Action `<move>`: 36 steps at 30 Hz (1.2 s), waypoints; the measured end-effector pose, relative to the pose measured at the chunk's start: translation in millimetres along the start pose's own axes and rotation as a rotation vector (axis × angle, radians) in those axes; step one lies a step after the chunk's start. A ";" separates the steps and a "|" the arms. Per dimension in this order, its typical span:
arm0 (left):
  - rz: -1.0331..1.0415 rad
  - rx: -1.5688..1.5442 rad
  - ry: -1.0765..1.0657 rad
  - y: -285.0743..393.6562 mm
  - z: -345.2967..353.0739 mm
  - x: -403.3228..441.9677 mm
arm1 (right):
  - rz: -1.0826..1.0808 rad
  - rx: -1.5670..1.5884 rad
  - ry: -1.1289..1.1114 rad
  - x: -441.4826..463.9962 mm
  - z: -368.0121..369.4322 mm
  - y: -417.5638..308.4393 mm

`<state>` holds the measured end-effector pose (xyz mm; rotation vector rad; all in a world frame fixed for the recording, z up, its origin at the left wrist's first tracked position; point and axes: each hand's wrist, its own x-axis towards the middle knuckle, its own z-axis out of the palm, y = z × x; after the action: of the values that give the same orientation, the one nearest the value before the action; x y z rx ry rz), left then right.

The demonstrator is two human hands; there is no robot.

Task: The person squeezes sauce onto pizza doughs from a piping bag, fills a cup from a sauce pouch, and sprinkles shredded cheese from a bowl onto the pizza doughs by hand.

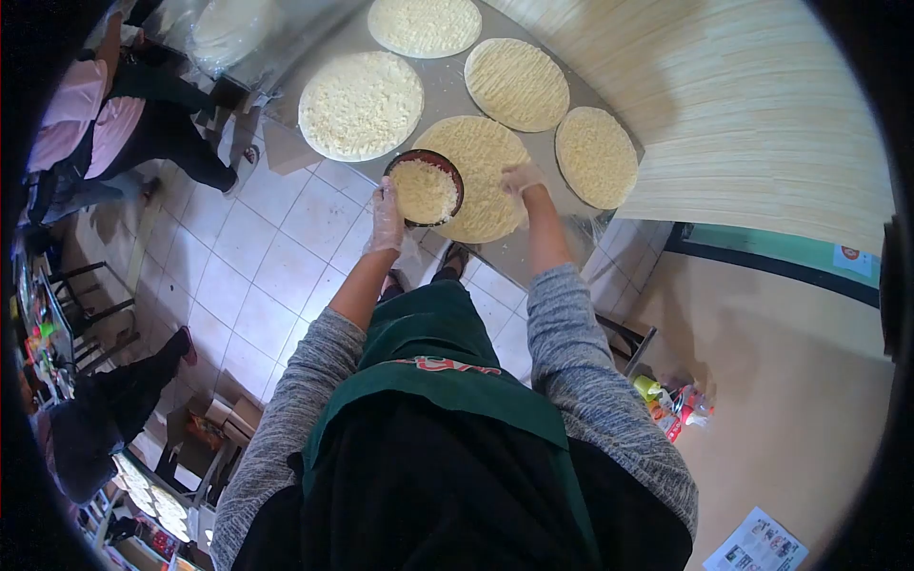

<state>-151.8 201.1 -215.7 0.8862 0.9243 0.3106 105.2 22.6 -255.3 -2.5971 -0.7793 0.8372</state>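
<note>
A dark round bowl [461, 187] of whitish grated cheese [422, 192] is gripped at its left rim by my left hand [387, 221], which wears a clear plastic glove. The bowl overlaps the left part of a large round flat base [486, 152] covered in pale shreds. Over the right side of that base is my right hand [524, 179], also gloved, its fingers bent down and drawn together. What lies between those fingers, if anything, is too small to make out.
Several more covered rounds lie on the metal table [447, 78], including a whiter one [362, 105] at left and one [597, 157] near the right edge. Clear plastic wrapping [228, 33] sits at the far left. People [143, 124] stand on the left of the tiled floor.
</note>
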 end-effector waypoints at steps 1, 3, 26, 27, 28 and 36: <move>0.014 -0.012 0.010 0.9 2.4 0.6 | 0.002 -0.001 0.001 -3.8 9.8 11.3; 0.026 -0.027 0.020 2.2 4.6 2.9 | 0.348 0.257 -0.129 -12.4 36.9 33.4; -0.001 -0.139 -0.073 23.5 18.4 -7.3 | 0.259 -0.196 0.128 -79.5 40.1 -60.2; 0.000 -0.141 -0.070 22.4 15.8 -5.2 | 0.242 -0.159 0.141 -79.4 40.5 -42.9; -0.014 -0.141 -0.085 21.1 12.9 -2.6 | 0.238 -0.163 0.139 -81.8 26.6 -44.2; 0.036 0.103 -0.106 -15.9 15.4 19.9 | 0.041 0.075 0.106 -89.7 -42.5 -108.2</move>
<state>-129.7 194.6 -234.7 1.0052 0.8324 0.2459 26.3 53.0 -135.2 -2.5759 -0.6543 0.7185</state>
